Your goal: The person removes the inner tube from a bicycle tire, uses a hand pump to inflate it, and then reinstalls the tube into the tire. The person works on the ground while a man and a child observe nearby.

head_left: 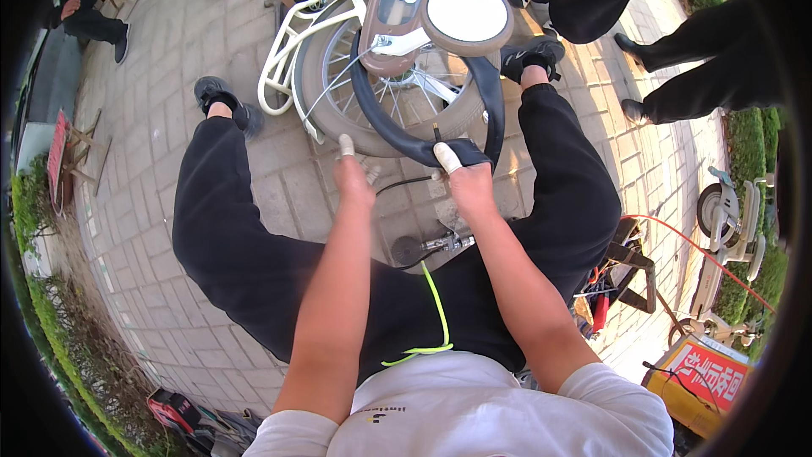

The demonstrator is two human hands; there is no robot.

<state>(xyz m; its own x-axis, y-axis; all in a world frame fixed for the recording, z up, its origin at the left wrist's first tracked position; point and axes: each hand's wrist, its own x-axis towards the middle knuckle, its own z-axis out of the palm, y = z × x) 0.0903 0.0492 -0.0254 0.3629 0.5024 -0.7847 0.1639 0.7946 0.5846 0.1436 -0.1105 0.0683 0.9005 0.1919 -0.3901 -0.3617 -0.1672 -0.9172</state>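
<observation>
A bicycle lies on its side between my legs, with its spoked wheel and brown tire (330, 110) close to my hands. A slack black inner tube (365, 101) loops over the wheel, its short valve stem (437, 131) standing up near the bottom. My right hand (463, 173) is closed round the tube just right of the valve, thumb on top. Beside the tire's near edge is my left hand (355, 171), thumb and fingers apart, slightly blurred, holding nothing that I can see. White coverings show on the fingers of both hands.
An air pump (431, 245) with a black hose lies between my thighs. Right of me are a tool holder (630, 271), an orange hose (702, 250) and a yellow-red box (698, 381). People stand at the upper right; a folding stool (72, 161) is at left.
</observation>
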